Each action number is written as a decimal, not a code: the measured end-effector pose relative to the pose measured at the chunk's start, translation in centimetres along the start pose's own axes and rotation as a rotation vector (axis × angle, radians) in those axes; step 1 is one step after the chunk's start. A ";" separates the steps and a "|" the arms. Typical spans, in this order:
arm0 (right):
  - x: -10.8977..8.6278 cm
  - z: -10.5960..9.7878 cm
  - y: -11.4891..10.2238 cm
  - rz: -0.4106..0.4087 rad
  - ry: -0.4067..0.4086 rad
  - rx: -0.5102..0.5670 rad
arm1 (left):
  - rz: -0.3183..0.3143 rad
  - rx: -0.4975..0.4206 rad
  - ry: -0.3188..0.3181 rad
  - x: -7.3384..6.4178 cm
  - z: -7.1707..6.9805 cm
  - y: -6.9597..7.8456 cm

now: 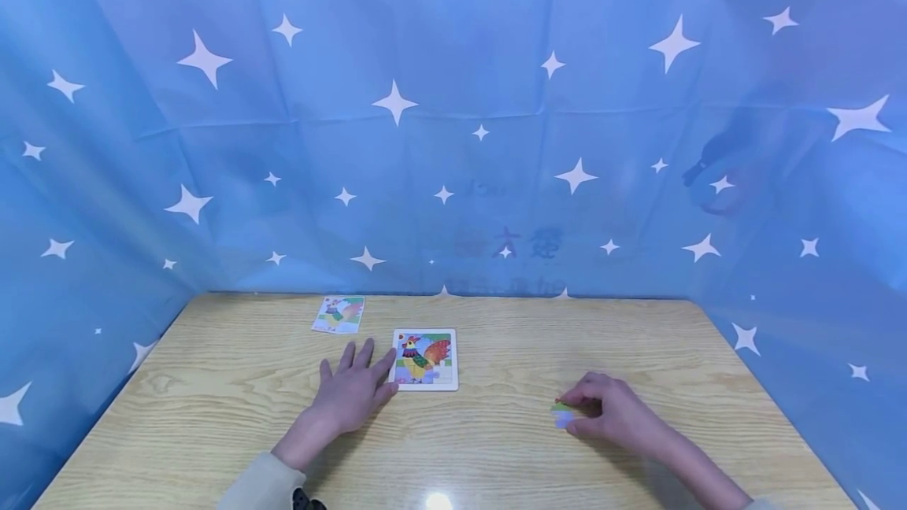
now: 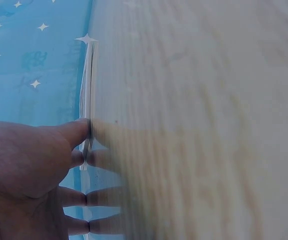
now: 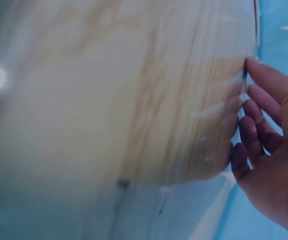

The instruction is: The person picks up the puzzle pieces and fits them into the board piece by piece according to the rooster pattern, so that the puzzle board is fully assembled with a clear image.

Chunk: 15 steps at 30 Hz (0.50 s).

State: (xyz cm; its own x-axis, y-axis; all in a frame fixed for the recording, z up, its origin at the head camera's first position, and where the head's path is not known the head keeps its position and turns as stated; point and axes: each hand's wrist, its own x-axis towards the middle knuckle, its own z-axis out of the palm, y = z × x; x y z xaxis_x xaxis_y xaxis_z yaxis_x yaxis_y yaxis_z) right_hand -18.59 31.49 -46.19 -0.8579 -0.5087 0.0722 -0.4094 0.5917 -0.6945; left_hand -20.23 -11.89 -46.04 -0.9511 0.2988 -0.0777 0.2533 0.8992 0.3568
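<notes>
A jigsaw puzzle [image 1: 428, 352] of a rooster lies in a white-edged tray on the table, with a pale patch at its lower right. My left hand [image 1: 350, 396] rests spread beside it, forefinger and thumb touching its left edge. In the left wrist view, the left thumb [image 2: 76, 132] touches the edge of the thin tray [image 2: 87, 90]. Off to the right, my right hand [image 1: 612, 412] pinches a green and lilac puzzle piece [image 1: 562, 415] between thumb and fingers, at the tabletop. The right wrist view shows the curled right fingers [image 3: 254, 132], but the piece is hardly visible there.
A small picture card [image 1: 338, 315] with the same rooster lies near the table's back left edge. The wooden table [image 1: 510, 352] runs back to a blue curtain [image 1: 468, 156] with white stars. Light glares off the table's front.
</notes>
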 end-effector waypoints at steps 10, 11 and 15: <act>0.5 0.1 -0.6 0.042 -0.008 -0.050 | 0.001 -0.004 -0.001 0.0 0.1 0.0; 0.5 0.0 -0.6 0.050 -0.015 -0.048 | 0.000 -0.005 -0.001 0.0 0.1 0.0; 0.8 -0.1 -1.0 0.078 -0.040 -0.033 | -0.003 -0.006 0.000 0.1 0.1 -0.1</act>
State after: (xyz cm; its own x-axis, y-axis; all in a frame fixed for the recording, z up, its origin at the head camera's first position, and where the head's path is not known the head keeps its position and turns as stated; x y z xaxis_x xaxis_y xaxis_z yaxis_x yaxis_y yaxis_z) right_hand -18.94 30.56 -45.40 -0.8750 -0.4840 -0.0101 -0.3520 0.6504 -0.6731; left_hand -20.26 -11.87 -46.20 -0.9518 0.2964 -0.0788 0.2497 0.8982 0.3617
